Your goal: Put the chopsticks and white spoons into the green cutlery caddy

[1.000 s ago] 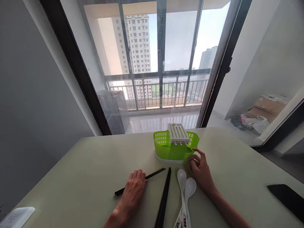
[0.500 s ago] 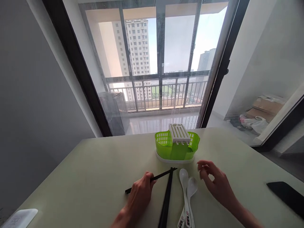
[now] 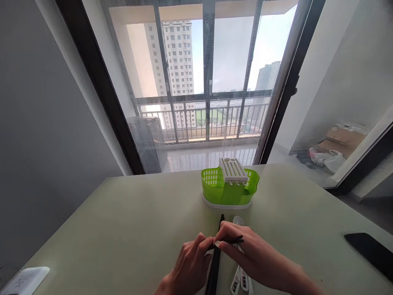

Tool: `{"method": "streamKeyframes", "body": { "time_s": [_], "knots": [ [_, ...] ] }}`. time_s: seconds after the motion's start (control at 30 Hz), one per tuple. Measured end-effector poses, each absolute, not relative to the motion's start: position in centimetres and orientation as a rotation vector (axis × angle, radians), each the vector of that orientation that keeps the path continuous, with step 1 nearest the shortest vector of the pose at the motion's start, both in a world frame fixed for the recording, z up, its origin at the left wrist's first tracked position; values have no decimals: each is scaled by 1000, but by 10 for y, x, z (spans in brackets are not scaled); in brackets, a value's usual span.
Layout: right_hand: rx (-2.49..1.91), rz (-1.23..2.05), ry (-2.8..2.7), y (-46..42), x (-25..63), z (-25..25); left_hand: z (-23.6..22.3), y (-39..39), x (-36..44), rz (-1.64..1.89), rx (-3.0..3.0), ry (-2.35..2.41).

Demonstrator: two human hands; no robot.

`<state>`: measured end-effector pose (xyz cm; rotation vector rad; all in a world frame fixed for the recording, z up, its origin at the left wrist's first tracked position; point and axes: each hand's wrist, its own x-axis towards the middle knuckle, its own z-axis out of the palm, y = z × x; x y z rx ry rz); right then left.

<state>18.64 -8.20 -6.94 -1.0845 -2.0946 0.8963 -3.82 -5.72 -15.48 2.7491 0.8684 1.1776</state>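
The left hand (image 3: 192, 264) and right hand (image 3: 256, 256) meet, fingers closed on thin chopsticks (image 3: 236, 240), seemingly so both can steady them. Beneath lie a dark bundle (image 3: 214, 272) and spoons (image 3: 238, 221) on the bench (image 3: 147, 213), near the green caddy (image 3: 231, 193), which stands upright just beyond, perhaps for easy reach.

Pale green tabletop (image 3: 138, 213) before dark-framed glass door (image 3: 208, 98); beyond, balcony railing (image 3: 196, 123), glossy tiled floor (image 3: 208, 159), high-rise (image 3: 181, 61). Grey wall (image 3: 46, 123) at left, shadowed. Cardboard (image 3: 346, 137) and plastic bags (image 3: 327, 159) at right. Daylight from outside.
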Motion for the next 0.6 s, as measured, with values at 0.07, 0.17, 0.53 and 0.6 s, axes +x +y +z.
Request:
{"method": "streamKeyframes", "body": {
  "time_s": [0.07, 0.17, 0.53, 0.6],
  "knots": [
    [-1087, 822, -2132, -81, 181, -63, -159, -57, -39, 1192, 2701, 876],
    [-1059, 767, -2180, -77, 179, -53, -164, -55, -39, 1218, 2576, 897],
    [-999, 654, -2183, -55, 178, -36, -160, -46, -28, 1029, 2197, 889],
    [-986, 663, -2192, -53, 177, -39, -162, -44, -28, 1032, 2178, 896]
  ]
}}
